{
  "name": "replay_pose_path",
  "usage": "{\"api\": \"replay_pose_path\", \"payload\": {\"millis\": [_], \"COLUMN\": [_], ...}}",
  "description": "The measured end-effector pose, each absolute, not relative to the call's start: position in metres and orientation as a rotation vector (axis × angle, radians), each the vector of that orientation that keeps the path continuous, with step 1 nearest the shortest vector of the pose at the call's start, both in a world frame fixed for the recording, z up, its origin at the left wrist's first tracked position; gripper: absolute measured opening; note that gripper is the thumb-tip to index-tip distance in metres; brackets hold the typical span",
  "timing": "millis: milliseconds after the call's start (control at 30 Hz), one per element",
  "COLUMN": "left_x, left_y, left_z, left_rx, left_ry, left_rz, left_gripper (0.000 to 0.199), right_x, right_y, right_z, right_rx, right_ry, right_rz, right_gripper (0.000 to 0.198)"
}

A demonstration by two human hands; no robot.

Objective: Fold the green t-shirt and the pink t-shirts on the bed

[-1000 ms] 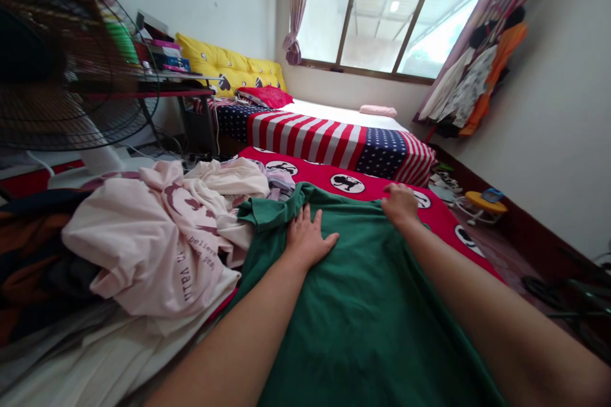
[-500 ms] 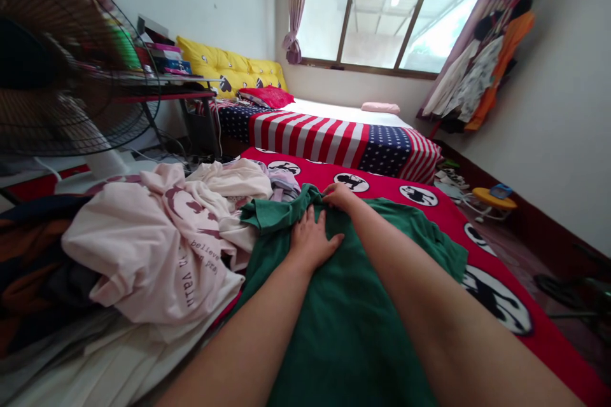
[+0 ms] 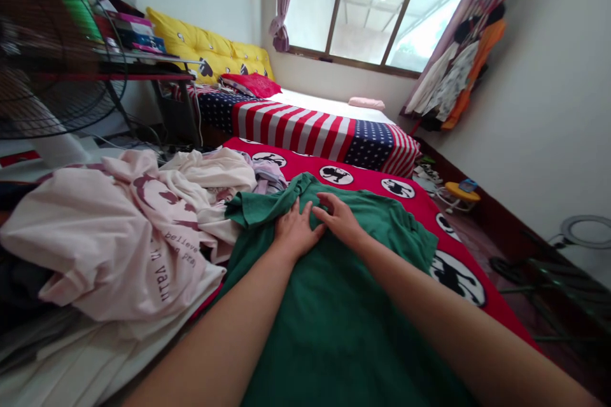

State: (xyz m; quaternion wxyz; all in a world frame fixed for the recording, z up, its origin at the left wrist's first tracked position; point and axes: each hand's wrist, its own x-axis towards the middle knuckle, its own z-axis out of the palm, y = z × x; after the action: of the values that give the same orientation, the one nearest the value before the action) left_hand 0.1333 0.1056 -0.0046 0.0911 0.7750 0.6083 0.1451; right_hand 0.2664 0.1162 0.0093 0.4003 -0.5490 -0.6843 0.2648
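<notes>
Green fabric short-sleeved shirt (image 3: 344, 318), top toward the far edge of the red round-patterned cloth (image 3: 365, 175): the right hand (image 3: 338, 217), loosely curled (grip cannot be told), has moved inward beside the flat, spread left hand (image 3: 296, 232), concentrating both there.

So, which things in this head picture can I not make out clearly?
All in the head view:
Green shirt: near end, cut off by the bottom edge.
Cloth under the left hand: covered by that hand.
Fan blades: blurred, and cut off by the left edge.
Pink cloth: lettering partly lost in its folds.
</notes>
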Motion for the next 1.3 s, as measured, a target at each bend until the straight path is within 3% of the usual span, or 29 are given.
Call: {"api": "replay_pose_path", "payload": {"millis": [67, 167, 300, 367, 467, 600, 800, 1033, 1200, 1300], "left_x": [0.133, 0.133, 0.134, 0.135, 0.135, 0.134, 0.133, 0.134, 0.134, 0.133], "left_y": [0.105, 0.105, 0.104, 0.104, 0.104, 0.104, 0.106, 0.106, 0.105, 0.105], "left_z": [-0.005, -0.004, -0.003, -0.003, -0.002, -0.001, -0.003, -0.004, -0.003, -0.002], "left_rx": [2.293, 2.288, 2.307, 2.321, 2.328, 2.334, 2.337, 2.326, 2.338, 2.342], "left_ry": [1.810, 1.814, 1.826, 1.834, 1.846, 1.845, 1.850, 1.836, 1.846, 1.842], "left_rz": [0.427, 0.412, 0.393, 0.391, 0.378, 0.361, 0.341, 0.365, 0.344, 0.334], "left_gripper": [0.077, 0.078, 0.077, 0.077, 0.076, 0.076, 0.077, 0.076, 0.076, 0.077], "right_x": [0.295, 0.353, 0.431, 0.457, 0.472, 0.466, 0.468, 0.513, 0.492, 0.470], "right_y": [0.082, 0.035, -0.005, -0.013, -0.011, 0.009, 0.027, 0.000, 0.003, 0.012], "right_z": [0.015, 0.024, 0.032, 0.031, 0.025, 0.015, 0.015, 0.024, 0.021, 0.013], "right_rx": [-1.407, -1.527, -2.010, -2.336, -2.541, -2.501, -2.310, -2.420, -2.192, -1.957], "right_ry": [-1.765, -1.793, -1.577, -1.542, -1.515, -1.468, -1.471, -1.174, -1.435, -1.896], "right_rz": [0.621, 0.260, -0.140, -0.167, -0.065, -0.069, -0.035, -0.246, -0.524, -0.316], "right_gripper": [0.034, 0.028, 0.020, 0.019, 0.031, 0.040, 0.022, 0.031, 0.039, 0.050]}}
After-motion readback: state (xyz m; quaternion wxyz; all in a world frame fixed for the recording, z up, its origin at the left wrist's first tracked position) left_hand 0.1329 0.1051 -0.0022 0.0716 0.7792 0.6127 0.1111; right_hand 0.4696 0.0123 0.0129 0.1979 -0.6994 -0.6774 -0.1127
